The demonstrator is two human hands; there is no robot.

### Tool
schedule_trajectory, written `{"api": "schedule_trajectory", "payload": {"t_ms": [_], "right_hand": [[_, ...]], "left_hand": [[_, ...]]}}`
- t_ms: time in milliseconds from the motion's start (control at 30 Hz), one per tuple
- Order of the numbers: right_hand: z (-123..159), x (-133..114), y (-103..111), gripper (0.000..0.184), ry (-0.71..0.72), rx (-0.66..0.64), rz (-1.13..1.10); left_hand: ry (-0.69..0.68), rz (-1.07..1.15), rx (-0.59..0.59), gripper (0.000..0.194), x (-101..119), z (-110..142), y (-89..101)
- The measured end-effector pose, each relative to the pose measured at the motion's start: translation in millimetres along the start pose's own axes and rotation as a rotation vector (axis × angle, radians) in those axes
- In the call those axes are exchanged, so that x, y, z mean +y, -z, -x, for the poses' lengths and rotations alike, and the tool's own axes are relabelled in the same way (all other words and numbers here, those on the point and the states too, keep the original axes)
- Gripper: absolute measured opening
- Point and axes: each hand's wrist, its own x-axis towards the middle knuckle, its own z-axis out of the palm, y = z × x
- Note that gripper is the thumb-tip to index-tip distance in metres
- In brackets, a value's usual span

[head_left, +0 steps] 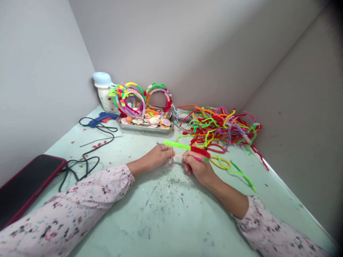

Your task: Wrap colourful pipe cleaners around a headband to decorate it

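Note:
Between my two hands is a headband (178, 145) seen almost edge-on, wrapped in fuzzy bright green and red pipe cleaner, with pink and green near my right hand. My left hand (164, 154) is closed on the headband; a bare grey end sticks out above its fingers. A pale pink strand (178, 156), which looks like pipe cleaner, spans the short gap between the hands. My right hand (195, 165) is closed in a pinch at the other end of this strand, with the headband's red part just above it. The fingertips partly hide the strand.
Behind the hands stand a metal tray (150, 130) of shells with several decorated headbands (134, 101), and a pile of pipe cleaners (219, 126). Red-handled scissors (215, 148) lie nearby. To the left are a blue glue gun (103, 117), black cord (84, 155), phone (29, 182) and white cup (105, 94).

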Motion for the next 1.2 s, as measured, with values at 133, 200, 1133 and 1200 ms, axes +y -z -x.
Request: {"api": "schedule_trajectory", "payload": {"t_ms": [133,200,1133,1200], "right_hand": [[1,0,0,0.023,0.012,-0.006,-0.003],[1,-1,0,0.023,0.015,-0.004,0.0],[-4,1,3,0.016,-0.076,0.043,-0.185],[-5,1,3,0.016,-0.08,0.044,-0.193]], "left_hand": [[-0.022,0.03,-0.031,0.023,-1,0,-0.6],[-0.019,0.037,-0.042,0.023,-1,0,-0.7],[-0.111,0.289,-0.016,0.02,-24,-8,-5.6],[-0.109,0.301,-0.004,0.022,-24,-8,-5.7]]}}
